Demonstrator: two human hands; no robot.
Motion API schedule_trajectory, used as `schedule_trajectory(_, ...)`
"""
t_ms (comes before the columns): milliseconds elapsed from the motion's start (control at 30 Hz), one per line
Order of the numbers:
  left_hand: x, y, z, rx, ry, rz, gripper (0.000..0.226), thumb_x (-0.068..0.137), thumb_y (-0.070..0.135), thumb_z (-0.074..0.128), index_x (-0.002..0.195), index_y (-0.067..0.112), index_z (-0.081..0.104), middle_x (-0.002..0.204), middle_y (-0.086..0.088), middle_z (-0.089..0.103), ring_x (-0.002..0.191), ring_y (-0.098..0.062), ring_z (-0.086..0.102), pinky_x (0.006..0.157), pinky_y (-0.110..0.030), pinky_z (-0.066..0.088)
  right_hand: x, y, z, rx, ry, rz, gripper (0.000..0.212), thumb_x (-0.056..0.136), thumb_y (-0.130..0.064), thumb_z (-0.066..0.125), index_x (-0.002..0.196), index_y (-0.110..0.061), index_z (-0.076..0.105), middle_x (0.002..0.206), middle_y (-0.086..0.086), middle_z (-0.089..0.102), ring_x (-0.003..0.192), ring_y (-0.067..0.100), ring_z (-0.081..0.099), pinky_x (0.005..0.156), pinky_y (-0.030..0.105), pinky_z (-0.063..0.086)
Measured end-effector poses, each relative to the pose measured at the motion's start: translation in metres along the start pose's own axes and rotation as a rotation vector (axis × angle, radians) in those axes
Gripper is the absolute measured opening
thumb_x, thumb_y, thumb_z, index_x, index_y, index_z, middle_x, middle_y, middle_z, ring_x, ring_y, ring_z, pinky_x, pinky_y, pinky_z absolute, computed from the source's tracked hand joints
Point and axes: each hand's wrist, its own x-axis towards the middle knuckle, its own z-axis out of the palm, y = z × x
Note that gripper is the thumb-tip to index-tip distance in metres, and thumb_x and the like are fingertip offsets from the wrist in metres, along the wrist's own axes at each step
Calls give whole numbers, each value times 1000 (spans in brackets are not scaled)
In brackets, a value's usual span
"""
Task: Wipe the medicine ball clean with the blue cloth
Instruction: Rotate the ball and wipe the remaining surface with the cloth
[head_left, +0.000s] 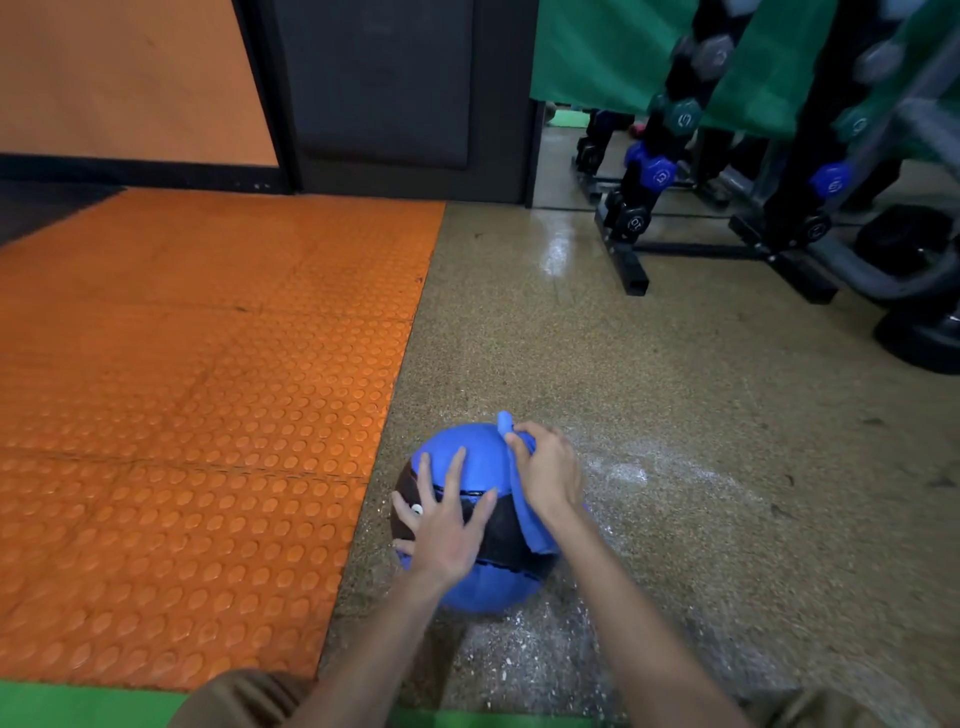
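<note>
At lower centre, the left hand (441, 527), fingers spread flat, steadies the medicine ball (470, 449) while the right hand (549, 475) clutches the blue cloth (525, 522), which is best pressed firmly in overlapping strokes.

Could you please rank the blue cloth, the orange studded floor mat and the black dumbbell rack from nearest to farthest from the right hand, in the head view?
1. The blue cloth, gripped by the right hand itself.
2. The orange studded floor mat, left, beyond the blue-and-black medicine ball.
3. The black dumbbell rack, far ahead on the right.
</note>
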Motion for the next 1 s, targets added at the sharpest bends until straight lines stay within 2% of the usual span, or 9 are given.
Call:
schedule_trajectory(100,-12,0,7,58,-27,78,54,93,55,39,141,54,16,155,19,-13,142,-32,-17,109,-64,6,-3,16,-9,0,-6,26,26,94,-37,47,114,-27,60,115,7,59,98,29,58,69,31,38)
schedule_trajectory(300,-9,4,1,25,-74,111,57,97,53,24,148,42,1,156,20,-2,144,-18,-14,113,-57,-4,-58,48,-26,56,60,-25,29,95,-33,47,114,-16,60,110,4,57,92,23,57,66,27,35)
schedule_trajectory(433,-4,13,-13,-29,-72,107,49,98,52,19,146,41,20,154,14,16,145,-16,7,113,-58,1,-80,76,-37,125,-6,-57,21,89,-33,57,101,-18,67,100,-2,62,88,19,59,70,29,41)
schedule_trajectory(600,7,7,-24,-106,-96,138,66,85,69,27,138,32,41,143,6,36,138,-19,29,114,-54,12,-87,104,-60,340,185,150,17,89,-24,58,96,-12,68,85,1,65,76,18,57,61,24,35)
schedule_trajectory(700,4,3,-24,-149,-103,194,44,97,44,43,136,23,45,127,4,43,131,-19,37,111,-35,22,-87,111,-66,364,186,177,18,90,-23,57,99,-11,67,86,1,64,76,16,54,59,26,34)
schedule_trajectory(767,3,1,-24,-174,-77,209,38,99,26,46,135,16,46,131,-2,45,129,-18,38,104,-25,25,-87,114,-67,364,179,184,16,90,-23,57,97,-13,67,83,-2,62,75,17,56,57,24,34)
schedule_trajectory(833,2,-4,-24,-185,-34,182,37,99,21,44,135,13,46,138,-6,42,131,-19,37,108,-27,23,-87,114,-67,368,176,193,15,91,-23,56,96,-14,67,86,-5,62,75,14,55,58,24,34)
schedule_trajectory(933,3,-13,-23,-226,6,122,37,101,21,39,136,11,45,144,-9,38,135,-22,33,113,-34,22,-86,113,-65,370,170,197,17,91,-24,56,98,-14,67,89,-5,64,74,10,53,57,11,32)
schedule_trajectory(1000,6,-19,-24,-223,25,93,39,102,23,35,137,11,45,145,-8,37,137,-23,31,113,-35,20,-83,111,-65,381,158,194,18,91,-24,56,100,-13,67,88,-4,62,76,11,53,58,9,32)
